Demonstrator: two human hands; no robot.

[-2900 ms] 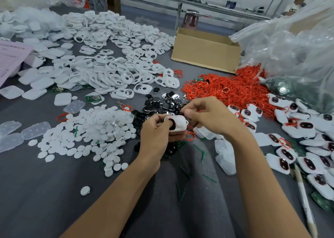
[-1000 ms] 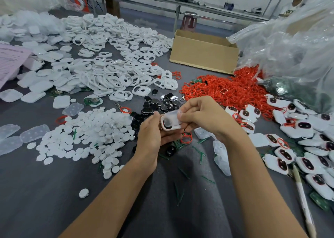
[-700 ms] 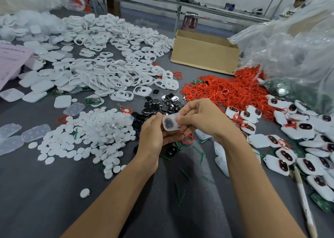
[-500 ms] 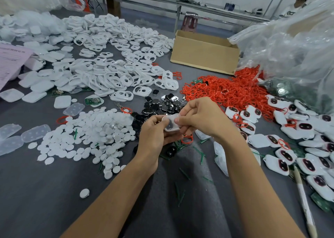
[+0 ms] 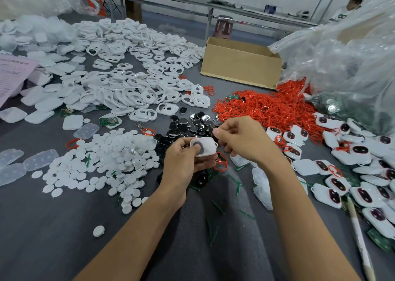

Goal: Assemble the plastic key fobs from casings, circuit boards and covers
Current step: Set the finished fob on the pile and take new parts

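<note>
Item: key fob [image 5: 204, 146], white, one dark oval window facing up. Location: gripped in the left hand [image 5: 183, 163], thumb over the window end, fingers curled beneath.

Right hand [image 5: 245, 140]: fingers curled, just beside the fob's looped end. Whether it touched the fob or pinched anything could not be told.

- Left of the left hand: white discs [image 5: 111, 154], heaped on the grey table [image 5: 42, 227].
- Beyond both hands: black button caps [image 5: 188, 127]. Further out were white casings [image 5: 132, 88] and a cardboard box [image 5: 241, 65].
- Beyond the right hand: red rings [image 5: 269, 107], piled.
- Right of the right hand: finished fobs [image 5: 333, 195], some with red rings attached.
- Just beside the right forearm: clear covers [image 5: 261, 184].
- Well left of the left hand: one green circuit board [image 5: 105, 121], lying in a white shell.
</note>
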